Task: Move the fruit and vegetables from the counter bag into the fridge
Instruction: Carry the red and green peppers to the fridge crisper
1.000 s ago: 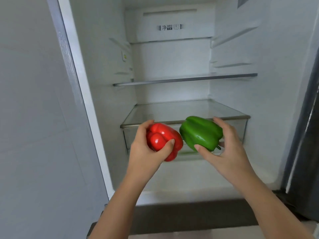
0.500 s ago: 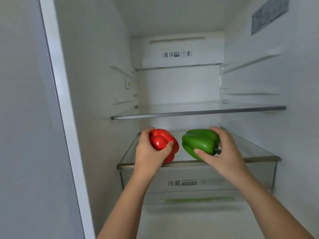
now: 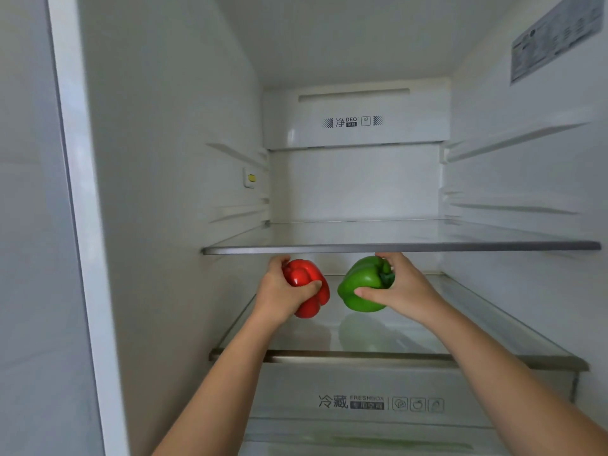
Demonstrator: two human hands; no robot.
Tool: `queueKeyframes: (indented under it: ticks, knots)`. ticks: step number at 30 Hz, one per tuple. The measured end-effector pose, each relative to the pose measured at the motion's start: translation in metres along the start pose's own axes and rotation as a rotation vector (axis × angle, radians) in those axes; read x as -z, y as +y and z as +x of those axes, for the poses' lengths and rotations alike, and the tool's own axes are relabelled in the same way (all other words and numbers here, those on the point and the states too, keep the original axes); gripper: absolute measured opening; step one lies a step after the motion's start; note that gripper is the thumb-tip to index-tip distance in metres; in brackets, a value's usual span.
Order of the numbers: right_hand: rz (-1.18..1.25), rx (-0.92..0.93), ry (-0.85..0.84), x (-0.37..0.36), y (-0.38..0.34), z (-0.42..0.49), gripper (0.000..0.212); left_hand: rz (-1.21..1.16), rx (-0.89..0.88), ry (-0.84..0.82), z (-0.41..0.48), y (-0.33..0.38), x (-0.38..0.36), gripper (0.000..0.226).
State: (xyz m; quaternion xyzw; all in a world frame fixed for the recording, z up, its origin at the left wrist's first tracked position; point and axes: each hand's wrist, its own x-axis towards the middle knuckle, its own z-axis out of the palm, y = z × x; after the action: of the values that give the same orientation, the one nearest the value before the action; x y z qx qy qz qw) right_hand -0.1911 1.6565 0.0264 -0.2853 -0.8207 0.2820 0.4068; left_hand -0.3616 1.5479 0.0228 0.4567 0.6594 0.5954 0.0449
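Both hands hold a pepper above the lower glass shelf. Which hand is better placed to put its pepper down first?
Probably the left hand. Its red bell pepper hangs lower, closer to the glass shelf, while the right hand holds the green bell pepper higher.

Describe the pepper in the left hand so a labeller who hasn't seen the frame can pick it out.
Inside the open fridge, look between the upper glass shelf and the lower glass shelf above the crisper drawer. Two peppers are held side by side there, apart from each other. It is the red pepper in the left hand; its neighbour is the green pepper in the right hand.
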Motion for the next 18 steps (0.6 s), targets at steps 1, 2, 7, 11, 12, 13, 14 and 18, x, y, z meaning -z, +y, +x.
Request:
queueKeyframes:
  ticks: [1,2,7,11,12,13,14,18]
  knots:
    - [-0.006,0.002,-0.019,-0.001,0.000,0.004,0.078,-0.001,0.019,-0.022,0.004,0.000,0.000,0.072]
    - [0.001,-0.001,-0.037,-0.003,0.001,0.008,0.077,0.000,0.036,-0.053,0.009,-0.001,0.001,0.072]
    - [0.077,-0.060,-0.123,-0.006,0.003,0.030,0.069,-0.037,0.093,-0.204,0.027,-0.001,0.008,0.068]
    - [0.091,-0.095,-0.135,-0.011,0.014,0.039,0.072,-0.064,0.112,-0.209,0.030,-0.009,0.006,0.070]
    - [0.086,-0.096,-0.138,-0.013,0.018,0.040,0.073,-0.075,0.108,-0.187,0.030,-0.011,0.005,0.070]
    - [0.076,-0.097,-0.144,-0.015,0.021,0.040,0.074,-0.078,0.104,-0.170,0.031,-0.013,0.004,0.068]
    - [0.063,-0.099,-0.149,-0.016,0.024,0.041,0.075,-0.079,0.104,-0.161,0.031,-0.014,0.003,0.067]
    - [0.030,-0.094,-0.147,-0.020,0.027,0.045,0.079,-0.138,0.151,-0.201,0.036,-0.018,0.003,0.060]
